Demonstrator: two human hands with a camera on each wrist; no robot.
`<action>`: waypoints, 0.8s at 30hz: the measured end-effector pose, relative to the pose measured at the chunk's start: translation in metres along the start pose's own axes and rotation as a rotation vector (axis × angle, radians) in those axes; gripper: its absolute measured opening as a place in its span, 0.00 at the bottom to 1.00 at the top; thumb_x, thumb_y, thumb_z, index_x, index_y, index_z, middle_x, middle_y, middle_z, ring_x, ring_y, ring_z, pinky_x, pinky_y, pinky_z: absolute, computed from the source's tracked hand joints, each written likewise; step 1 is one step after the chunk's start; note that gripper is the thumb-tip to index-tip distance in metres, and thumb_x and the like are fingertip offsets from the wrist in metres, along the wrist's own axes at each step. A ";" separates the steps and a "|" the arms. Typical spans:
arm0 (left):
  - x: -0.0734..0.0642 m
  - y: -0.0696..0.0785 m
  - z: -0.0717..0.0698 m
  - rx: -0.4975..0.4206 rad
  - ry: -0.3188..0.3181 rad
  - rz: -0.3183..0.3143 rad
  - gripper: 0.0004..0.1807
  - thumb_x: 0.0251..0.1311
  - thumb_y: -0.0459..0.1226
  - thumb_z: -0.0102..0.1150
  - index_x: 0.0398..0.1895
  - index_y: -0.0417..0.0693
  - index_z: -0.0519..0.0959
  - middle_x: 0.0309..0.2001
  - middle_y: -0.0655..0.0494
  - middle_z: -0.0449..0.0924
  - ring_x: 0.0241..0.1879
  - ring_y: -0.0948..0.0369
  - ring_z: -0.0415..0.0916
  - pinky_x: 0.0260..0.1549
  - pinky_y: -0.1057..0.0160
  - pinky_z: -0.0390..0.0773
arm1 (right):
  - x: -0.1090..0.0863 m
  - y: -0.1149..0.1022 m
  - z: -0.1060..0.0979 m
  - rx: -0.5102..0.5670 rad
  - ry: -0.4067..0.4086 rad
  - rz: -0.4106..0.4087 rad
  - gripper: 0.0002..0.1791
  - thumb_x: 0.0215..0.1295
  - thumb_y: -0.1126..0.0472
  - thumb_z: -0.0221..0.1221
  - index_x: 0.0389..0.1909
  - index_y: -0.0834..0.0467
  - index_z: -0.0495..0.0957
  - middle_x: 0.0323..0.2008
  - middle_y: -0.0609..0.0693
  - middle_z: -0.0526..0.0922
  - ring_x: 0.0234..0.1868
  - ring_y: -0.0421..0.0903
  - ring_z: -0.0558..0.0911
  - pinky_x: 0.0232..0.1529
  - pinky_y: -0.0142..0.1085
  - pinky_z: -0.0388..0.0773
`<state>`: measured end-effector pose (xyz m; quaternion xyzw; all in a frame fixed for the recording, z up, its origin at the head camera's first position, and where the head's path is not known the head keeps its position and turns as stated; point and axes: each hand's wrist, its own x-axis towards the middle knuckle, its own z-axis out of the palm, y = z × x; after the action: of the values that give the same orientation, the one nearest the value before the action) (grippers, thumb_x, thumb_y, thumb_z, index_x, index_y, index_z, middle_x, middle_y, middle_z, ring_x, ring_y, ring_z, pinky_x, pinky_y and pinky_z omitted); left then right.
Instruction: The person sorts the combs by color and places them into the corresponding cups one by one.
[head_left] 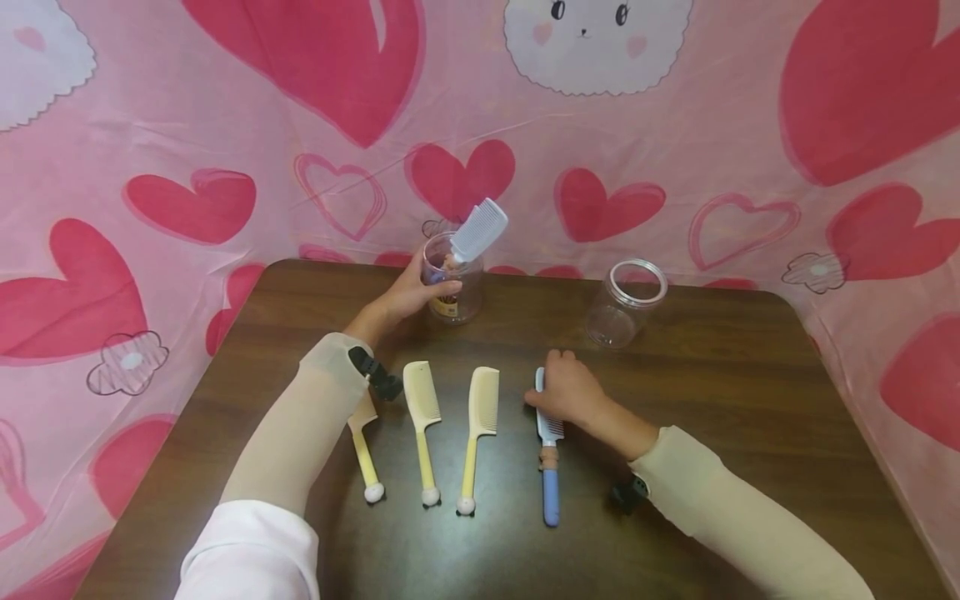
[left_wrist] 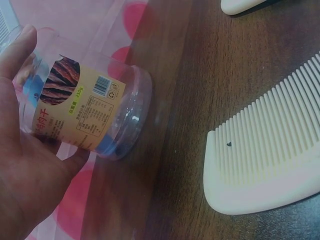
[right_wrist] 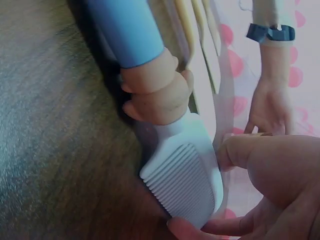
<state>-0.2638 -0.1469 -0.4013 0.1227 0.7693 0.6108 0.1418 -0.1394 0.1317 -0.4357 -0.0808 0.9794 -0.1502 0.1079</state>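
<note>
My left hand (head_left: 408,292) grips a clear plastic jar (head_left: 467,304) near the back of the table, thumb across its front. A blue comb (head_left: 480,230) leans in this jar, its white-blue toothed head sticking out above the rim. In the left wrist view, a printed label (left_wrist: 80,100) shows on the jar's side. On the right, my right hand (head_left: 576,392) holds the toothed head of a second blue comb (head_left: 551,496) lying on the table. Seen from the right wrist, thumb and fingers pinch the comb head (right_wrist: 185,175) from opposite edges; its blue handle points toward me.
Three yellow combs with round white handle ends lie in a row: one partly under my left forearm (head_left: 365,454), one beside it (head_left: 422,400), another in the middle (head_left: 483,408). A second clear jar (head_left: 622,312) stands open at the back right. Behind the table hangs a pink heart-patterned cloth (head_left: 465,108).
</note>
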 end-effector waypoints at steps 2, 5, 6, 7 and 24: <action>-0.002 0.004 0.000 0.006 -0.002 -0.001 0.49 0.65 0.36 0.65 0.81 0.48 0.44 0.75 0.39 0.55 0.75 0.43 0.54 0.74 0.39 0.50 | 0.000 0.001 -0.002 0.015 -0.006 -0.002 0.34 0.54 0.50 0.71 0.47 0.75 0.73 0.36 0.63 0.75 0.31 0.54 0.78 0.34 0.47 0.81; 0.000 0.001 0.000 0.004 0.001 0.004 0.49 0.65 0.36 0.65 0.81 0.49 0.44 0.75 0.40 0.55 0.75 0.43 0.55 0.74 0.39 0.50 | 0.000 0.003 -0.006 0.035 -0.013 -0.009 0.28 0.54 0.52 0.69 0.42 0.73 0.74 0.35 0.62 0.76 0.32 0.55 0.78 0.35 0.49 0.80; 0.002 -0.002 0.000 0.003 0.004 0.009 0.49 0.65 0.36 0.65 0.81 0.50 0.44 0.75 0.40 0.55 0.75 0.43 0.55 0.74 0.40 0.50 | 0.000 0.003 -0.007 0.045 -0.013 -0.013 0.25 0.54 0.53 0.68 0.39 0.71 0.74 0.34 0.62 0.76 0.32 0.55 0.77 0.35 0.49 0.79; 0.004 -0.005 0.000 0.002 0.008 0.014 0.49 0.65 0.36 0.65 0.81 0.51 0.45 0.75 0.41 0.55 0.74 0.44 0.55 0.74 0.40 0.50 | 0.000 0.004 -0.009 0.054 -0.016 -0.016 0.23 0.54 0.53 0.68 0.37 0.69 0.74 0.34 0.61 0.76 0.32 0.54 0.77 0.34 0.48 0.79; 0.014 -0.026 -0.002 0.035 0.046 0.023 0.50 0.64 0.41 0.67 0.81 0.59 0.45 0.75 0.45 0.56 0.74 0.47 0.56 0.75 0.41 0.51 | 0.011 0.028 -0.017 0.127 0.007 -0.075 0.13 0.54 0.71 0.61 0.41 0.70 0.83 0.35 0.61 0.85 0.34 0.55 0.82 0.40 0.49 0.82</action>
<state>-0.2783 -0.1496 -0.4275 0.1200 0.7814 0.6015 0.1149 -0.1576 0.1606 -0.4309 -0.1097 0.9646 -0.2163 0.1036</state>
